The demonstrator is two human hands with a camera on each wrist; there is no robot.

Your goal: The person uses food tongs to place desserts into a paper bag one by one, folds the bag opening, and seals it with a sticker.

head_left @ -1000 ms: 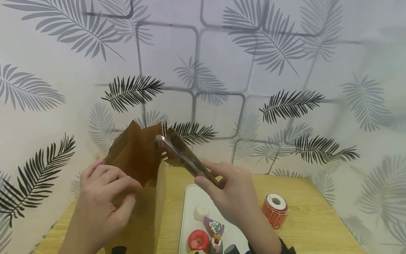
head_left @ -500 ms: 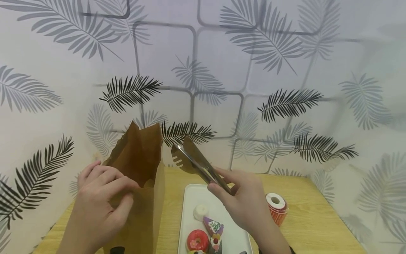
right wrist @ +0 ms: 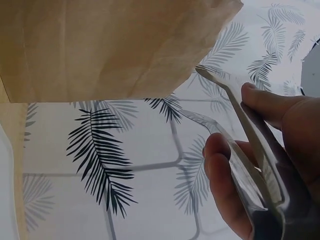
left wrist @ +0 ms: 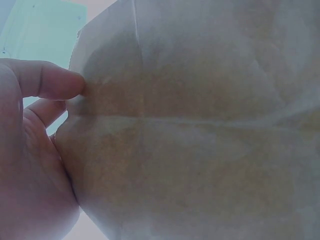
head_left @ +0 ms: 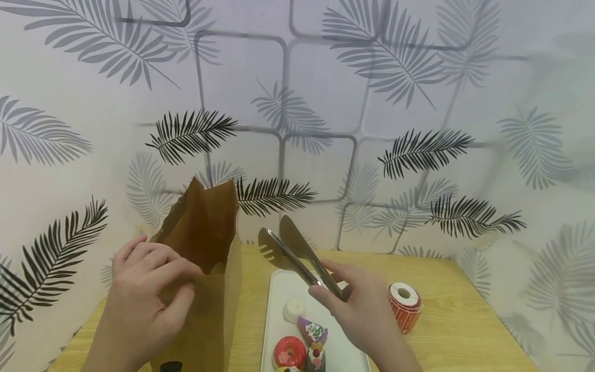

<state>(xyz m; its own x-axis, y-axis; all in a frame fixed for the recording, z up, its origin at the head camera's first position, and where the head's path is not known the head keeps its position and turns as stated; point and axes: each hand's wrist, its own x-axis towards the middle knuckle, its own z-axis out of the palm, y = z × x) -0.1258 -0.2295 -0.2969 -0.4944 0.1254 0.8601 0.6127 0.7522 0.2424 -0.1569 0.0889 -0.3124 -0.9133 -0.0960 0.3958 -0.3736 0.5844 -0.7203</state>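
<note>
Gripping the paper bag (head_left: 204, 268) upright at its rim, the left hand (head_left: 144, 289) stays leftward; the right hand (head_left: 362, 310) holds seemingly empty tongs (head_left: 297, 256), pointing up-left, tray (head_left: 283, 289) beneath.

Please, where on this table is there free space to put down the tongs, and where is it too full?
Bare wood shows on the table right of the sticker roll, toward the wall, and in the narrow strip between the paper bag and the white tray. The tray's near end is crowded with toy pastries; its far end is bare under the tongs in the right hand.
</note>
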